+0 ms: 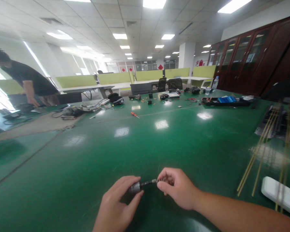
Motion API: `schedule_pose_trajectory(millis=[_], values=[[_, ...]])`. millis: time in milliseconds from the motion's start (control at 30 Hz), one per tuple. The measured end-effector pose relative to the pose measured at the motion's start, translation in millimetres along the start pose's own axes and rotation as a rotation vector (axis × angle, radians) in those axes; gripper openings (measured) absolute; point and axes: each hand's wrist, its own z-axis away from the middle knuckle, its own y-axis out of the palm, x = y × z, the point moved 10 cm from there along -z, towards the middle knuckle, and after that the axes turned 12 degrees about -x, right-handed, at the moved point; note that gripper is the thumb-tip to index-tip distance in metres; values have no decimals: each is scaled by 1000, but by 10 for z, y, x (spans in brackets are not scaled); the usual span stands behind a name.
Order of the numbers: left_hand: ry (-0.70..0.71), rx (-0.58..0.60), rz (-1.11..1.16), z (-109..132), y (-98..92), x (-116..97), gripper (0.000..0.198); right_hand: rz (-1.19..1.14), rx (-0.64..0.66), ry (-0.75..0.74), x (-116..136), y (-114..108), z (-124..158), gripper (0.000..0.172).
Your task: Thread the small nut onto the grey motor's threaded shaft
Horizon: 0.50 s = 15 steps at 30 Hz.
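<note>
Low in the head view, my left hand [119, 199] wraps thumb and fingers around a grey metal cylinder [135, 188], shaped like a small motor. A thin dark shaft [147, 183] sticks out of the cylinder to the right. At the shaft's far end, my right hand [177, 187] is closed in a pinch on a small shiny metal piece [159, 181]; the fingers partly cover it, and its exact kind cannot be made out. Both hands are just over the green tabletop [99, 161].
An orange screwdriver [134, 114] lies mid-table. Farther back are cables and a black tray [222, 102] with blue packs. Thin brass-coloured rods [259, 154] and a white case [280, 193] are at right. Another person [31, 80] bends over the table's left end.
</note>
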Motion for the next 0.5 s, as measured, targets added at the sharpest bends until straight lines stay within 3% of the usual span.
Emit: schedule_pose_trajectory(millis=[200,300,400,500], values=[[-50,9,6,-10,3,51,19,-18,3,3,-6,-1,-2,18],[-116,-15,-15,-23,-26,136,22,-69,21,-11,-23,9,-18,33],[-287,-62,-19,-25,-63,341,31,-98,36,-19,-44,21,-37,49],[-556,-98,150,18,-41,591,42,-100,53,-27,-38,41,-42,54]])
